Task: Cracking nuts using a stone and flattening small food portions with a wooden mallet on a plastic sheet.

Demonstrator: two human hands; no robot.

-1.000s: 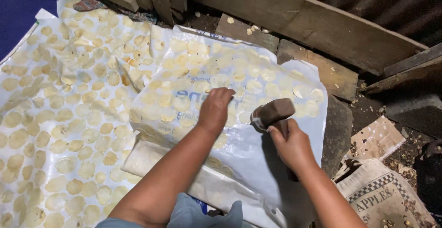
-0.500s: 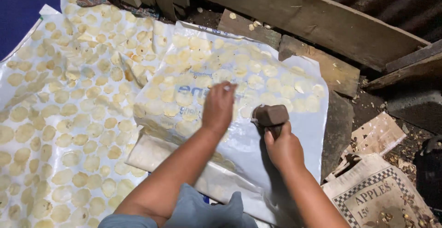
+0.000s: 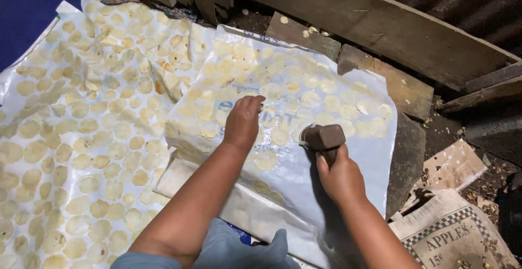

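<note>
Lower right: printed paper sack (image 3: 451, 242).
Centre right: right hand (image 3: 341, 177), fingers wrapped around a brown wooden mallet (image 3: 323, 137), head raised just above the sheet.
Centre: left hand (image 3: 243, 121), fingers curled, pressing pale flattened discs (image 3: 272, 133) onto the white plastic sheet (image 3: 353, 155); best struck squarely, fingertips clear.
Top: wooden planks (image 3: 380, 24).

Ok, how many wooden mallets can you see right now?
1. The wooden mallet is gripped in the right hand, held above the white sheet covered in pale round slices. The left hand presses on the slices. Others could be out of view.
</note>
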